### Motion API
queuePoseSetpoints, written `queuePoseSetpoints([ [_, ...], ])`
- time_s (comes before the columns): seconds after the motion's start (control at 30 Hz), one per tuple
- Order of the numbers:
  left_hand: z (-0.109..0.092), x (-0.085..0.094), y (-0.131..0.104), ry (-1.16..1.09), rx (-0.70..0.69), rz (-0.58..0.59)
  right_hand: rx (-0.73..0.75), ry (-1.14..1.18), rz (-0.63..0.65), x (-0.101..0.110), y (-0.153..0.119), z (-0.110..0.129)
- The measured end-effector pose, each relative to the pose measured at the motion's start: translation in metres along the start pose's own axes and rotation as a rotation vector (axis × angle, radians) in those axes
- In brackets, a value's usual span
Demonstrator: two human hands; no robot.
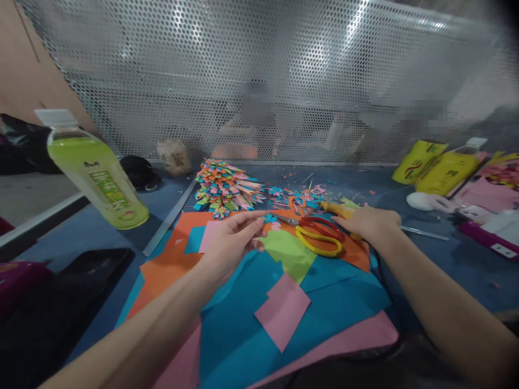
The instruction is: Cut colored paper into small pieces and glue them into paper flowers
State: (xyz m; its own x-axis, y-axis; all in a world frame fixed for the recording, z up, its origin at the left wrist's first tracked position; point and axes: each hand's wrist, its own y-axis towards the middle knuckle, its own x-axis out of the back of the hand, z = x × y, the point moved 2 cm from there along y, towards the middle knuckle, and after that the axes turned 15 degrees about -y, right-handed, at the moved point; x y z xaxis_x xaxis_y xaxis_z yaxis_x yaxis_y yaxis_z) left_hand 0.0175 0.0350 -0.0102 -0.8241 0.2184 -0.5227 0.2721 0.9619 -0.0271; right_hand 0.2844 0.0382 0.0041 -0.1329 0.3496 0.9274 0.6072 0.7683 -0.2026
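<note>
Between the thumb and fingers of my left hand (pixel 239 232) is a small blue paper flower (pixel 269 219). My right hand (pixel 367 222) is wrapped around a yellow glue gun (pixel 333 208), its tip pointing left toward the paper scraps. A clear glue stick (pixel 424 233) sticks out behind that hand, and a dark cord hangs below. Scissors (pixel 320 229) with red and yellow handles lie between my hands on coloured paper sheets (pixel 251 335). Just beyond my left hand stands a cone-shaped tree of layered paper strips (pixel 227 186).
A green drink bottle (pixel 97 170) stands at left, near a black tray-like object (pixel 73 302). Loose paper bits (pixel 300 194) cover the table's back. At right are yellow packages (pixel 446 167) and a purple item (pixel 484 240). A perforated metal panel (pixel 203 81) closes off the far side.
</note>
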Motion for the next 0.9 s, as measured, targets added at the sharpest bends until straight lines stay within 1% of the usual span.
queuePoseSetpoints([
  [0.07, 0.001, 0.0, 0.001, 0.029, -0.006, -0.001, 0.007, 0.026, 0.01, -0.002, 0.006, -0.001],
  [0.17, 0.004, 0.002, 0.002, 0.072, -0.022, -0.005, 0.063, 0.09, -0.031, -0.003, 0.017, -0.004],
  [0.27, 0.005, 0.003, 0.004, 0.082, -0.041, -0.004, 0.068, 0.157, -0.105, 0.001, 0.026, -0.01],
  [0.37, 0.004, 0.002, 0.003, 0.064, -0.07, -0.039, 0.081, 0.232, -0.221, 0.009, 0.024, -0.013],
  [0.47, 0.001, -0.001, 0.001, 0.033, -0.092, -0.114, 0.148, 0.354, -0.42, 0.015, 0.007, -0.009],
  [0.53, -0.002, -0.002, 0.0, 0.011, -0.115, -0.142, 0.216, 0.507, -0.754, 0.018, -0.014, -0.005],
  [0.6, -0.004, -0.002, -0.001, 0.007, -0.146, -0.14, 0.275, 0.524, -0.939, 0.015, -0.034, -0.001],
  [0.67, -0.007, -0.002, -0.003, 0.018, -0.174, -0.123, 0.336, 0.477, -1.023, 0.011, -0.049, 0.002],
  [0.7, -0.008, -0.002, -0.004, 0.025, -0.187, -0.114, 0.374, 0.45, -1.08, 0.008, -0.056, 0.003],
  [0.8, -0.01, -0.003, -0.007, 0.039, -0.208, -0.093, 0.424, 0.384, -1.269, 0.002, -0.067, 0.003],
  [0.83, -0.01, -0.004, -0.008, 0.039, -0.211, -0.092, 0.44, 0.367, -1.307, 0.001, -0.069, 0.003],
  [0.9, -0.01, -0.006, -0.01, 0.033, -0.219, -0.1, 0.466, 0.345, -1.328, -0.001, -0.073, 0.003],
])
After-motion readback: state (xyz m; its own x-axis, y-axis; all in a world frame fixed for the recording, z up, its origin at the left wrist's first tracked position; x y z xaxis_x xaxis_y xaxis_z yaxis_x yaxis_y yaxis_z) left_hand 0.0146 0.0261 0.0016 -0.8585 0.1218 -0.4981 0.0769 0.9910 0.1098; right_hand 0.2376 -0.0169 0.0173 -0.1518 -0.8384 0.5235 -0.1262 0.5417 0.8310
